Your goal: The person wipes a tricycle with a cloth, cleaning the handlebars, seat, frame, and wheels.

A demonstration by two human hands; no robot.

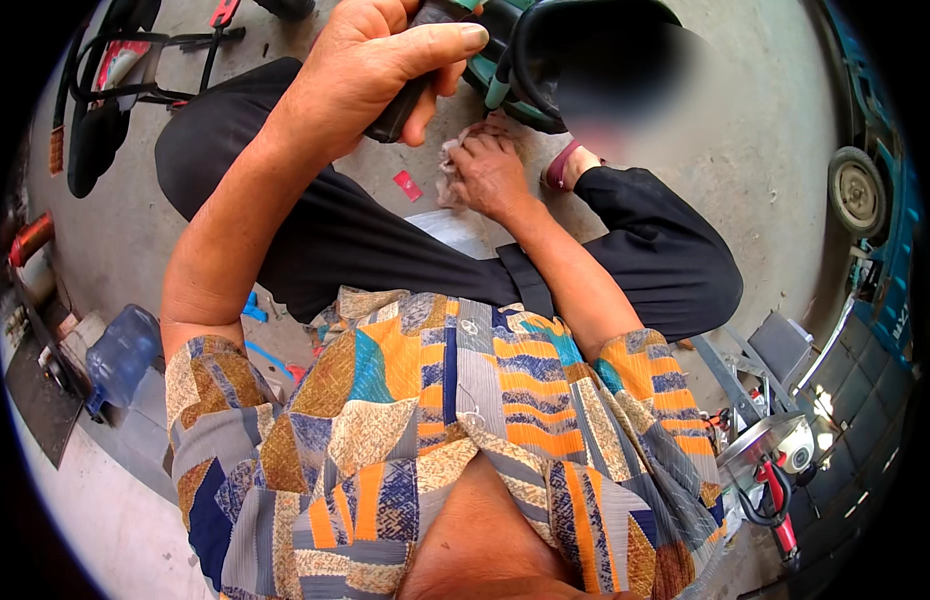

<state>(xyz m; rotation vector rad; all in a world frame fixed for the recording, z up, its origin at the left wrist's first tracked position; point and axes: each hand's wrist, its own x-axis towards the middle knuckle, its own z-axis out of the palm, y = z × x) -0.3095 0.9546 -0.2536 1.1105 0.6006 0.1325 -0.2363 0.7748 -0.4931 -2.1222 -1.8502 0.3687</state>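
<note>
Evidently soft and light, pale rag [448,188] bunched near the floor [775,120]; right hand's [490,175] fingers curl closed on it. Grab mid-bunch. Dark handle [393,118], probably stiff: left hand's [377,58] fingers wrap its middle, good hold. Beyond: green-and-black equipment [500,40].

Black handle [400,112], slanted, gripped, crumpled pale rag [447,182], to its right

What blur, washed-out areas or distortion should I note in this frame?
Head view: a heavily blurred patch right of upper centre hides what lies there; head view: left hand and right hand look reasonably sharp; head view: the pale surface at lower left looks washed out, and edges bow near the black rim.
</note>
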